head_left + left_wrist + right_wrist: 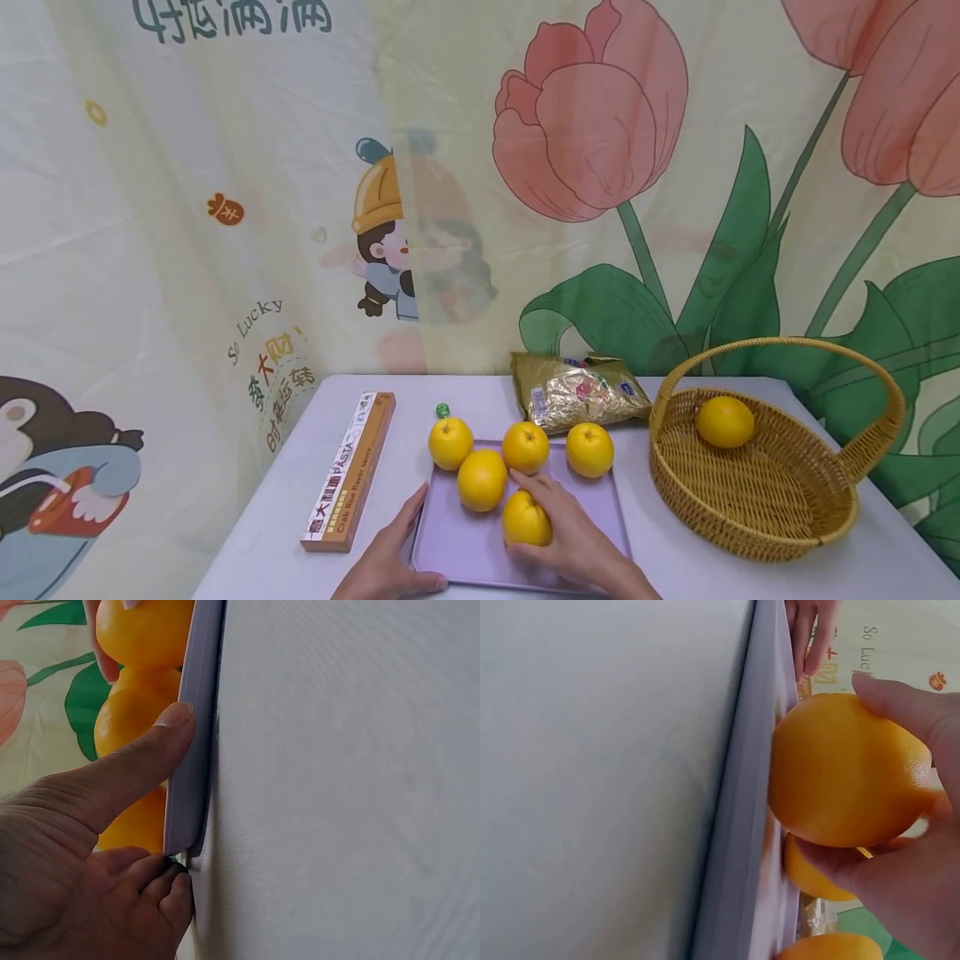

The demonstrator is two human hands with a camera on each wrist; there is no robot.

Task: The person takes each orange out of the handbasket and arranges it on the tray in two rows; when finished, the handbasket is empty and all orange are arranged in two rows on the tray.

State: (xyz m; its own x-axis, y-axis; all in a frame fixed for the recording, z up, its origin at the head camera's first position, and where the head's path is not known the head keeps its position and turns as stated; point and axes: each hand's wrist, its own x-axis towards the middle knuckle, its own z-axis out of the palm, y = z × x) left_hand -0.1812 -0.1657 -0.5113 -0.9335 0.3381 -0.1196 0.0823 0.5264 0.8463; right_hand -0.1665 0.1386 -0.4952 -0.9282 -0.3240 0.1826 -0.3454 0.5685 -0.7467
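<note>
A lavender tray [465, 562] holds several oranges, some of them grouped at its far edge. Among these are a left one [451, 444], a middle one [526, 447], a right one [590, 450] and a nearer one [482, 480]. My right hand [558, 529] grips another orange [847, 772] low over the front half of the tray, thumb on one side and fingers on the other. At the tray's front left corner, my left hand [393, 546] spreads its thumb along the front rim and its fingers beside the left side.
A wicker basket [750, 533] with one orange [725, 422] inside stands on the right. Behind the tray lie a gold foil bag [581, 392] and a small green item [442, 410]. On the left is a long pasta box [348, 471]. A printed curtain hangs behind the table.
</note>
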